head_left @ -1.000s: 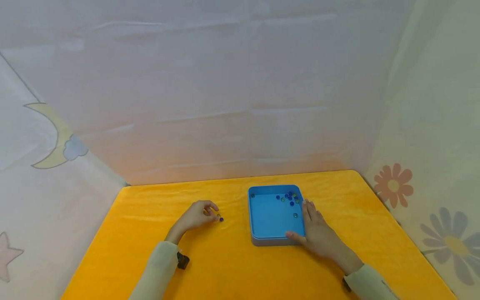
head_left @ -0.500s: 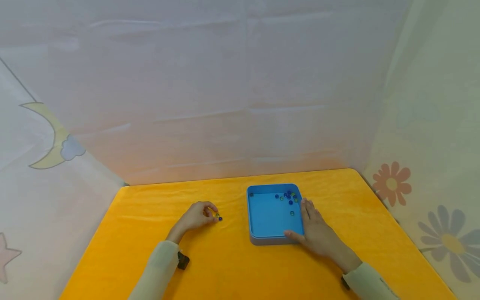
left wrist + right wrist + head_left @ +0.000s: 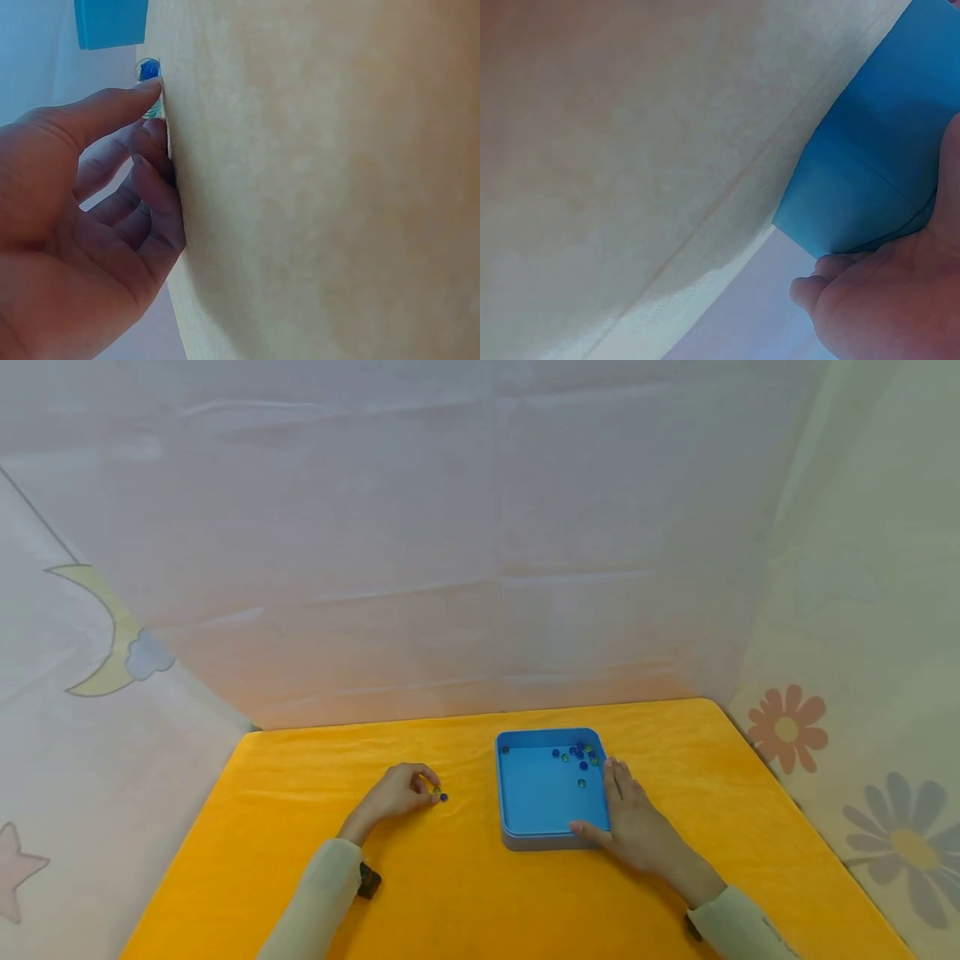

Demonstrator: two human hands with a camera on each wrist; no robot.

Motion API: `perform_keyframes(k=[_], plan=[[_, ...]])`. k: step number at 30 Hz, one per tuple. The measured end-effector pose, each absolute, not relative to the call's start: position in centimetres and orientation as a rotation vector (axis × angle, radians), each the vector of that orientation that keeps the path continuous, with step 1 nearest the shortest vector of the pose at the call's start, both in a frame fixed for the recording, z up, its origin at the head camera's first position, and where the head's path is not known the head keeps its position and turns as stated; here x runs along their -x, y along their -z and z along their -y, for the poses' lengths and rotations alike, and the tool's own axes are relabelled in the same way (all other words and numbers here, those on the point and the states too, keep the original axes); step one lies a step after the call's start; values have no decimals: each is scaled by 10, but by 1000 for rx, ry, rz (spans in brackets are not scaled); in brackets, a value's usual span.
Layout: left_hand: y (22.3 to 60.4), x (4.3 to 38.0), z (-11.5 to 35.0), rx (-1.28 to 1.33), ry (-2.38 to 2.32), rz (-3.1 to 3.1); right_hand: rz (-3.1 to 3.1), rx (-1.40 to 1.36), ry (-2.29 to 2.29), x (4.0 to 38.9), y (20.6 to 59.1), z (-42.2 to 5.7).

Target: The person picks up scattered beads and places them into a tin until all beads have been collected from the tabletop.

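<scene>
My left hand (image 3: 395,793) is low on the yellow cloth, its thumb and index fingertips around a yellow-green glass marble (image 3: 437,790). In the left wrist view, thumb and fingers partly hide this greenish marble (image 3: 154,110). A blue marble (image 3: 444,797) lies just beside it, by the thumb tip. To the right stands a square blue tray (image 3: 543,842). My right hand (image 3: 640,828) rests against the tray's right side with fingers extended, the thumb over its near rim. In the right wrist view the palm (image 3: 900,300) lies along the blue wall.
Inside the tray, several blue and yellow-green marbles (image 3: 581,755) gather at the far right corner. One marble (image 3: 506,750) sits at the far left corner, another (image 3: 582,783) nearer the right side. The yellow-covered table (image 3: 465,910) meets printed fabric walls (image 3: 480,610).
My left fingertips have drawn slightly closer around the yellow-green marble. Inside the tray, a lone marble has rolled a little left and away. The right hand has stayed at the tray's side.
</scene>
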State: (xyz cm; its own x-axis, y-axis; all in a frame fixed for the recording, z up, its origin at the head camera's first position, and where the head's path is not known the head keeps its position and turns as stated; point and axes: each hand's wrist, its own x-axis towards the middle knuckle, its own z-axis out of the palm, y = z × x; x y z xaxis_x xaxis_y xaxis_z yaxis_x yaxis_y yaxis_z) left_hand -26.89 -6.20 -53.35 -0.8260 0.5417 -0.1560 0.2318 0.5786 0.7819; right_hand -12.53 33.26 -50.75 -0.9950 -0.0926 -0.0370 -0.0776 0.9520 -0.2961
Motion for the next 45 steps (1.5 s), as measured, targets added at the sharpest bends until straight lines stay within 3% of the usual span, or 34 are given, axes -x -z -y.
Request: perform_keyframes(k=[45], plan=[[537,274,62,-639,-1091,-2433,-3051,123,460,125,508,-332]])
